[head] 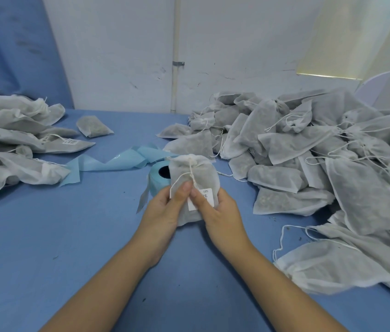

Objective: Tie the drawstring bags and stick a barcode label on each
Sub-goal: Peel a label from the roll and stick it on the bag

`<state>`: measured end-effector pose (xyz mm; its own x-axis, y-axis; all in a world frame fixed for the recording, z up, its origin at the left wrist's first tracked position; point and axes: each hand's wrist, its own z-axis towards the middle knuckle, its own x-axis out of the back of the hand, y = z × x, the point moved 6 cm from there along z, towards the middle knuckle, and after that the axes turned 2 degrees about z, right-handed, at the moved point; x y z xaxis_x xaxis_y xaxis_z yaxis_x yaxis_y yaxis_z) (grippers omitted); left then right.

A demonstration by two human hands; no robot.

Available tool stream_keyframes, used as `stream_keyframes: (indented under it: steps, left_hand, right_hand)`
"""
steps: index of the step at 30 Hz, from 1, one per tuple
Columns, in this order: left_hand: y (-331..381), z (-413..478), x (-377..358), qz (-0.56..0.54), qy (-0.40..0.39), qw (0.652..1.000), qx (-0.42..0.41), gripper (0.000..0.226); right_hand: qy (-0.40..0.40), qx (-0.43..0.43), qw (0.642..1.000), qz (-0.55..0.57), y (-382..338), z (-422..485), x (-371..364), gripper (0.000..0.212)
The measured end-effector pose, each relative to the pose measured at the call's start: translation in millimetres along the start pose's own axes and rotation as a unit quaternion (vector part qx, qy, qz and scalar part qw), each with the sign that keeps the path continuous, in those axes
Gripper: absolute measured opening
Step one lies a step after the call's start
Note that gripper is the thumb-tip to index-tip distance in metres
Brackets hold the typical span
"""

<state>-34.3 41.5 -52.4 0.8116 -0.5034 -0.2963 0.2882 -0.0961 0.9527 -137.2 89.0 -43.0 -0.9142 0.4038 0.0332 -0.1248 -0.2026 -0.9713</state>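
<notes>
bags [308, 152] lie heaped on the right of the blue worktop [69, 236], with a smaller pile [9, 140] on its left. one tied bag [196, 171] is held upright over the middle, in front of a roll [158, 173]. left hand [165, 207] and right hand [220, 212] close their grip round its lower half, forearms reaching forward. the right thumb presses the white label [207, 196]; the left thumb lies just beside it.

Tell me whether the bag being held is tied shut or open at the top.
Shut: the held bag has its neck gathered tight, with the drawstring cinched around it.
</notes>
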Motion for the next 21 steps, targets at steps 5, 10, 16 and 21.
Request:
stream_keyframes:
  steps: [5,10,16,21]
  left_hand:
    - [-1,-4,-8,0.206,-0.018,0.978,-0.016,0.051]
    - [3,-3,-8,0.114,-0.046,0.992,-0.023,0.046]
    - [3,-5,-10,-0.006,-0.112,0.993,0.023,0.033]
    - [3,-4,-9,-0.012,-0.101,0.994,0.041,0.039]
  right_hand:
    - [0.012,-0.003,1.0,0.024,-8,-1,-2,0.036]
    - [-0.014,-0.059,0.988,0.14,-8,0,-8,0.04]
    - [-0.026,-0.083,0.964,0.25,-4,1,-9,0.031]
    - [-0.005,-0.077,0.974,0.213,0,2,-6,0.045]
